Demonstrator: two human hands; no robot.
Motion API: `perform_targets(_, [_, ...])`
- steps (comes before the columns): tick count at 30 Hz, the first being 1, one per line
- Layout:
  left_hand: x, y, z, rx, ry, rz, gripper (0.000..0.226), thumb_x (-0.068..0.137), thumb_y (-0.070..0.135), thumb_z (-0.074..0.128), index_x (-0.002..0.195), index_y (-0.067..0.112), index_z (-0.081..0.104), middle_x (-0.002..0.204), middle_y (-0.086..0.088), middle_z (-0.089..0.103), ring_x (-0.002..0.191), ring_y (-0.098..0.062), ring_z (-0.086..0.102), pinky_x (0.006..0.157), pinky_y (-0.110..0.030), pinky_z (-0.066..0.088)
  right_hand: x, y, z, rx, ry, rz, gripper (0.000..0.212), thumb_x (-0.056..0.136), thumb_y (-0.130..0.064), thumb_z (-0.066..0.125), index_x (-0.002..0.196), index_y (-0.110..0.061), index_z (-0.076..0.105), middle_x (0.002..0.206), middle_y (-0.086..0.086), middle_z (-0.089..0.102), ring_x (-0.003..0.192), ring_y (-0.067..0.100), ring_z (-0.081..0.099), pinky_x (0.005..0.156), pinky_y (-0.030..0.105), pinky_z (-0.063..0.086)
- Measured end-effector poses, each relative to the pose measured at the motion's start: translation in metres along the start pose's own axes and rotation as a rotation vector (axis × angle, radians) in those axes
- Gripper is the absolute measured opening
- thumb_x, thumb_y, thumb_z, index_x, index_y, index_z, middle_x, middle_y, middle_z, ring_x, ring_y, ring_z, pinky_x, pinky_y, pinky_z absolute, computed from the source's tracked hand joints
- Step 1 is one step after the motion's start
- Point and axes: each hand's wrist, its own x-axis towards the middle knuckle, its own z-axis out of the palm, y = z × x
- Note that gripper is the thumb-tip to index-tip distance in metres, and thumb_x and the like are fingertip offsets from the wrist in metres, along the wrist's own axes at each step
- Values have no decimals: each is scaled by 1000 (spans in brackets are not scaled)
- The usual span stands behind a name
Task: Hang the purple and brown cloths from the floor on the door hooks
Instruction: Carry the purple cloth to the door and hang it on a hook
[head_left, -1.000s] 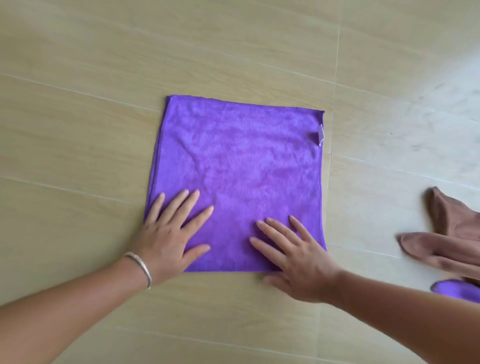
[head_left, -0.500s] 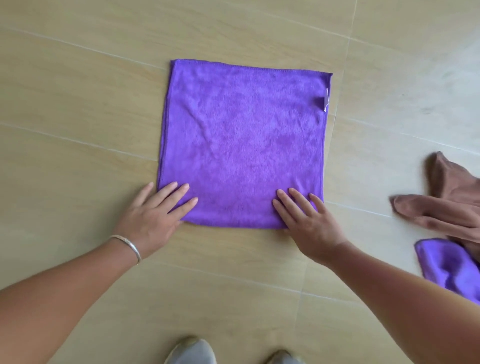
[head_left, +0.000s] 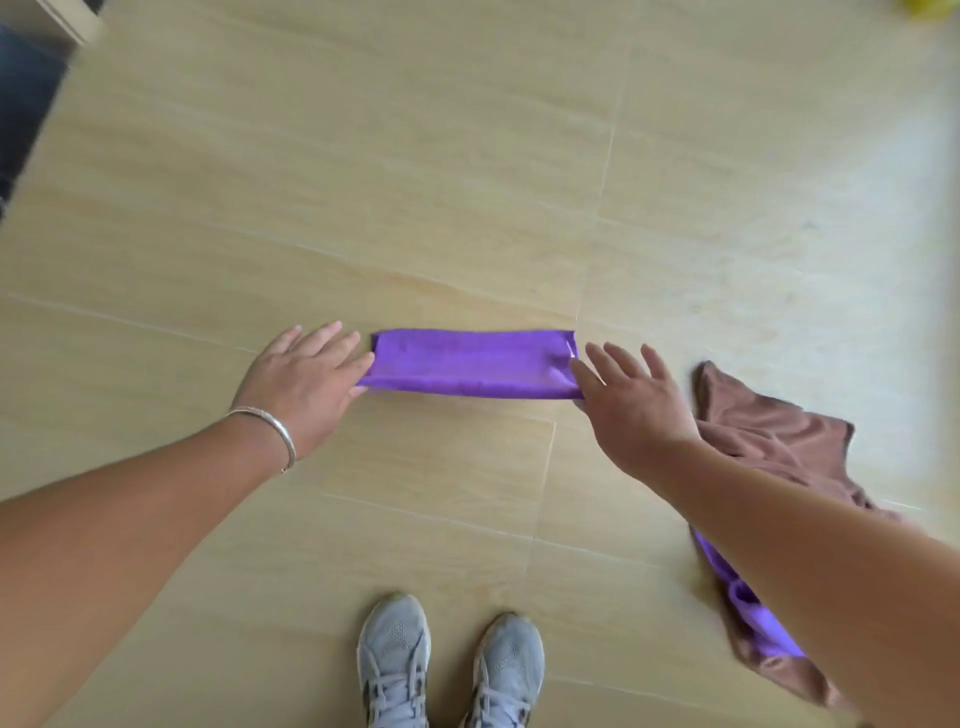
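At the bottom centre of the frame stand two grey shoes (head_left: 451, 662) on the tiled floor (head_left: 467, 182). Above them the purple cloth (head_left: 470, 364) lies as a narrow band, its long axis running left to right, squarely between the hands. The left hand (head_left: 304, 382) pinches its left end, fingers otherwise spread; the right hand (head_left: 631, 402) pinches the right end likewise. Both sit equally close, so a straight lift looks unobstructed. At lower right a brown cloth (head_left: 774, 431) lies crumpled over a second purple cloth (head_left: 748, 605), partly hidden by the right forearm.
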Motion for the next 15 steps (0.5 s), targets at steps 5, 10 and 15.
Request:
perform_targets(5, [2,-12,-155,39,65,1,39,98,43,42,128,26,60,149,4,41,145,-16,19,116,-44,6,-37,42,-141,37,65,111,46,102,-38,30,146,-25,29,158,-1,23,146,17,16,117,46,9])
perform_targets(10, [-28,-13,-324,-105,238,75,16,87,31,68,95,21,77,129,-2,62,136,-24,41,113,-52,22,-112,83,-287,40,135,156,45,102,-42,26,142,-26,37,155,-4,29,146,16,17,117,46,7])
perform_targets(15, [-62,-7,-478,-152,336,94,17,89,31,66,98,22,77,132,0,60,138,-22,37,115,-48,19,-190,115,-426,25,218,197,45,102,-43,21,141,-28,37,154,-7,30,146,14,15,117,45,7])
